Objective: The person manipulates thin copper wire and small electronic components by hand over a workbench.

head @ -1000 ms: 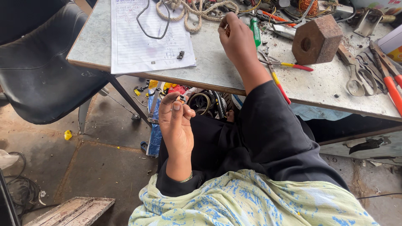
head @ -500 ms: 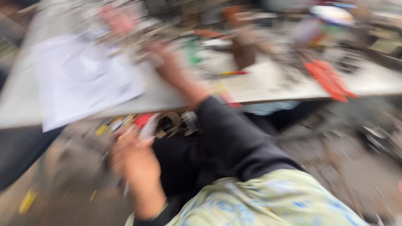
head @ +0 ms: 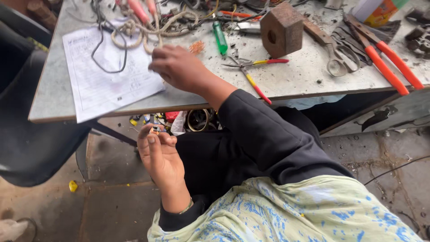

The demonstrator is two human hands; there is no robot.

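My workbench fills the top of the view, its grey front edge running across just above my lap. A second ago my right hand rested further back among the cords; now it sits closer to the front edge, beside the printed sheet that overhangs the bench's near lip. It is loosely curled, knuckles up, and I cannot tell whether it grips anything. My left hand has stayed low over my lap, below the bench edge, thumb and forefinger pinched on a small yellow-and-dark component.

The black chair stands at my left, touching the bench corner. Between chair and knees there is open stone floor.

On the bench, from big to small: a wooden block with a round hole, orange-handled cutters lying toward the right edge, steel scissors beside them, a coil of pale rope behind my right hand, a black wire looped over the sheet, red-and-yellow pliers near the front edge, and a green lighter. A clutter of small parts sits under the bench.
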